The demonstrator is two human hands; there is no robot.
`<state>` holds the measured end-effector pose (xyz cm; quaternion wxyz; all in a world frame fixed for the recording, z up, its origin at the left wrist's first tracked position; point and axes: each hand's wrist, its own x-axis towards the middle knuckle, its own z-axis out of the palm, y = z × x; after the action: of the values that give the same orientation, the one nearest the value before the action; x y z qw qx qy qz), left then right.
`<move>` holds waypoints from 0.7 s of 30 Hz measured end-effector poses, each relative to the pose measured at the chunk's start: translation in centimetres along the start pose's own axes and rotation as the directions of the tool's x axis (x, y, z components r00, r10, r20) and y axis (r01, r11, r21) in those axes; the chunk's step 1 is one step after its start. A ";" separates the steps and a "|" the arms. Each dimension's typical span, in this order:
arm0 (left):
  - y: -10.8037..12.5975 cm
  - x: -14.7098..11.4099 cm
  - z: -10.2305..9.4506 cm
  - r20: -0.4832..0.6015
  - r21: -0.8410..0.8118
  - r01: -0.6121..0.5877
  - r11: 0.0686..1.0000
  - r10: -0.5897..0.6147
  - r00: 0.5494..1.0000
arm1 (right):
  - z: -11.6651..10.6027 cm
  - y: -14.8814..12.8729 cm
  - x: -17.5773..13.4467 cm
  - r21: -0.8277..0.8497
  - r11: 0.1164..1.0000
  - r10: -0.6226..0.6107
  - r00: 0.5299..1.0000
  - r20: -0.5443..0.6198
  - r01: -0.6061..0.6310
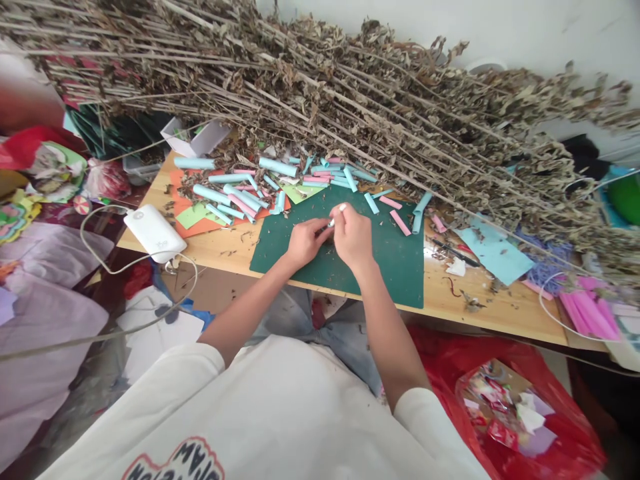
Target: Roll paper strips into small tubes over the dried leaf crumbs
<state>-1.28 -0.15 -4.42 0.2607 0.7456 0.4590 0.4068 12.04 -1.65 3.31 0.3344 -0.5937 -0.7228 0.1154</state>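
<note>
Over a dark green cutting mat (310, 200), my two hands meet with closed fingertips. My left hand (305, 241) pinches at the lower end of a small white thing (331, 223), whose kind is too small to tell. My right hand (354, 237) has its fingers curled around the same white thing, and a white tip shows above them. Behind the hands lie rolled blue paper tubes (278, 166) and pink paper tubes (400, 223), scattered over the mat's far edge and the wooden table (220, 250).
A large heap of dried stalks (320, 100) covers the table's back. To the left, a white power bank (155, 233) with a cable rests at the edge. On the right are a light blue sheet (495, 247) and pink folded paper (590, 307). A red bag (565, 427) of scraps stands below.
</note>
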 end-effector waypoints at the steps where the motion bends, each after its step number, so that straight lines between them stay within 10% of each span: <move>1: 0.1 0.0 0.0 0.002 -0.005 0.003 1.000 -0.003 1.000 | -0.8 -0.3 -0.2 0.015 1.000 0.004 0.998 -0.058 -0.003; 7: 0.3 -0.1 0.2 -0.033 -0.029 0.020 0.999 -0.021 0.999 | -6.7 -0.9 -2.9 0.096 0.992 0.115 0.896 -0.430 -0.081; 16: 0.0 0.0 0.4 -0.047 -0.034 0.011 0.999 -0.012 0.999 | -5.3 5.9 -7.9 -0.204 0.979 -0.031 0.999 -0.020 0.026; 21: 0.2 0.0 0.3 -0.056 -0.039 0.010 0.999 -0.012 0.998 | -3.8 8.0 -9.2 -0.399 0.917 0.038 0.999 0.020 -0.027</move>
<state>-0.93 -0.27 -4.46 0.2644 0.7262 0.4624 0.4347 21.24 -8.96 -1.54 0.1947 -0.6595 -0.7257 -0.0205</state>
